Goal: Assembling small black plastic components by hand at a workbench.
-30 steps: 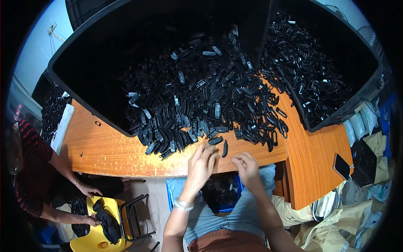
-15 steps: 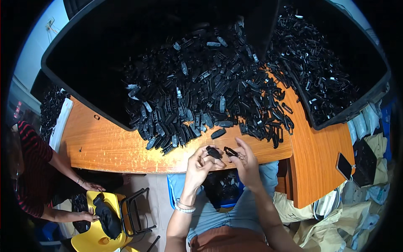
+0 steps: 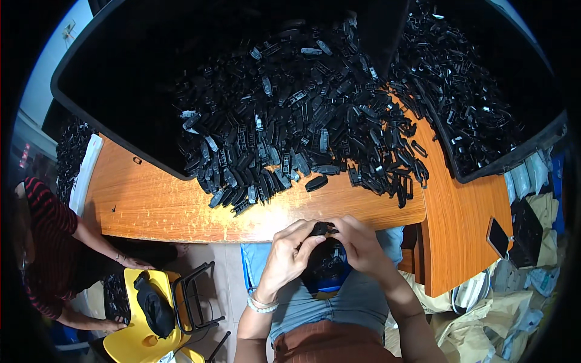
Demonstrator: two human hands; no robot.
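The left hand [image 3: 288, 257] pinches a small, chunky black plastic piece [image 3: 319, 229] between thumb and fingers; the right hand [image 3: 361, 245] grips a thin black plastic part [image 3: 332, 229] at its right end, just off the table's near edge. Whether the two are joined cannot be told. Far left, a co-worker's hand [image 3: 115, 325] is beside a yellow plastic chair [image 3: 115, 348]. Centrally, a heap of black plastic parts [image 3: 284, 121] spreads over the orange-brown wood-grain table [image 3: 157, 212]; rightward lies a dark-screened phone [image 3: 498, 238].
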